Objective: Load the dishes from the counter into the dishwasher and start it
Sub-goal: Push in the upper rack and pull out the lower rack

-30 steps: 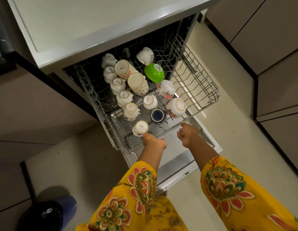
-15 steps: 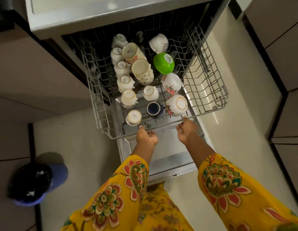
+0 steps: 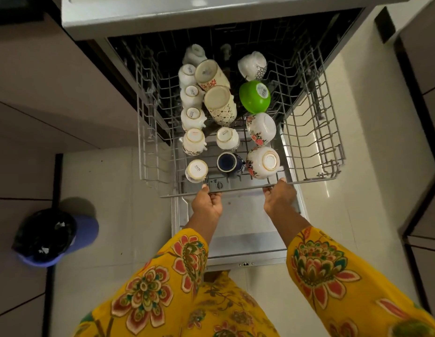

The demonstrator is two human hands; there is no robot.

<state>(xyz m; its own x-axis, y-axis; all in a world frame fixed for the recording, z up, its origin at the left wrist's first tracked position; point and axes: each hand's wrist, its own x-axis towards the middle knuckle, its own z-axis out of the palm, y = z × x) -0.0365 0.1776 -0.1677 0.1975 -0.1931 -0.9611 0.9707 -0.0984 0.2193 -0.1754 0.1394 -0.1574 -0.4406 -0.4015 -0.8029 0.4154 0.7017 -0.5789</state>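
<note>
On rack (image 3: 316, 147): upturned white cups, green bowl (image 3: 254, 96).

— Does any lettering show on the upturned crockery?
— "SISTA" stands on the base of the small white gold-rimmed cup (image 3: 196, 170) at the rack's near left, and on two white cups (image 3: 192, 92) (image 3: 192, 115) behind it.
— And the round sticker (image 3: 261, 89) on the green plastic bowl (image 3: 254, 97)?
— Too small to read.

A black-lined blue bin (image 3: 55, 235) stands on the floor (image 3: 128, 215).
</note>
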